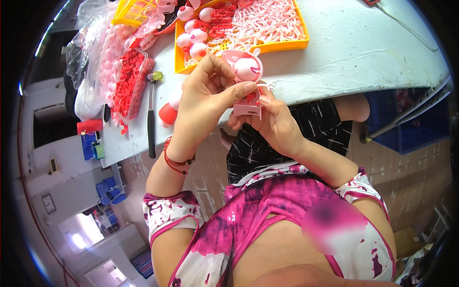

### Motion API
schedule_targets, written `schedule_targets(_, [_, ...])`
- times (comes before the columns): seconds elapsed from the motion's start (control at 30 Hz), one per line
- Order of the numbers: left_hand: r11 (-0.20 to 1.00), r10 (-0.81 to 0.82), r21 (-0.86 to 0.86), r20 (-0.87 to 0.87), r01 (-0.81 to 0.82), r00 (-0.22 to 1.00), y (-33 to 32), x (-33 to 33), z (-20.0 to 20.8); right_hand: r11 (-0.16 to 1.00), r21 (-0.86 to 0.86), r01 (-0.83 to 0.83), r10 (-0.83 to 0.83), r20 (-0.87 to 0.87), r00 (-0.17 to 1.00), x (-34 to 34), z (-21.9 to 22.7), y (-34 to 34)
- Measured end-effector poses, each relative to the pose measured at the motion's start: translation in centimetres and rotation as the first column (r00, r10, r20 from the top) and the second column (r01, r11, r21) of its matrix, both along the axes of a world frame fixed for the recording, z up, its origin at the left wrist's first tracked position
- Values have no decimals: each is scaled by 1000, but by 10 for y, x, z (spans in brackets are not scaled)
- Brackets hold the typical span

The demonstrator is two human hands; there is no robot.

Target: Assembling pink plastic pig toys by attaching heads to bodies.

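Between my hands is a pink plastic toy figure (247,109) with a boxy body. Its round white-and-pink head (247,70) has small ears and points up and away from me. My right hand (279,122) grips the body from the right, thumb on its edge. My left hand (205,93) is closed at the figure's left side, thumb across the spot where head meets body; what lies beneath its fingertips is partly hidden. A thin pale pink limb piece (267,86) sticks out by my right thumb.
Beyond my hands stands a yellow tray (282,46) of pale pink limb pieces, red parts and round heads. A hammer (151,115) lies left, beside a clear box of red parts (128,79) and bagged pink balls (111,57). A red-and-white piece (168,114) rests by my left wrist.
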State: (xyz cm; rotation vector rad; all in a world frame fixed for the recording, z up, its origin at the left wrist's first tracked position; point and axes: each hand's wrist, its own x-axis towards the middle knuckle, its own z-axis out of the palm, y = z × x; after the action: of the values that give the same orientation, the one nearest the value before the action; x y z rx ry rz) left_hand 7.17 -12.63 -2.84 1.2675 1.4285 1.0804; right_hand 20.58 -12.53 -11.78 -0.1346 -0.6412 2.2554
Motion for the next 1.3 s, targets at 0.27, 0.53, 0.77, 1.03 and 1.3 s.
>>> schedule_targets(0.27, [996,18,89,-46,-14,999,-4,6,-2,999,-32,9,-11,-59,998,-2,-4,-1])
schedule_targets(0.53, [986,91,144,-69,-80,993,-7,6,-7,984,-162,-73,47,-162,986,3,3,5])
schedule_targets(0.77, [940,237,272,-98,-203,966,-2,-3,2,976,-211,-62,24,-177,984,5,5,7])
schedule_targets(1.03, [924,119,313,-781,219,613,62,-54,11,977,-209,-37,8,-140,990,5,6,4])
schedule_targets(1.3, [930,-18,176,-855,323,518,87,-48,6,982,-186,-28,9,-99,995,5,2,4])
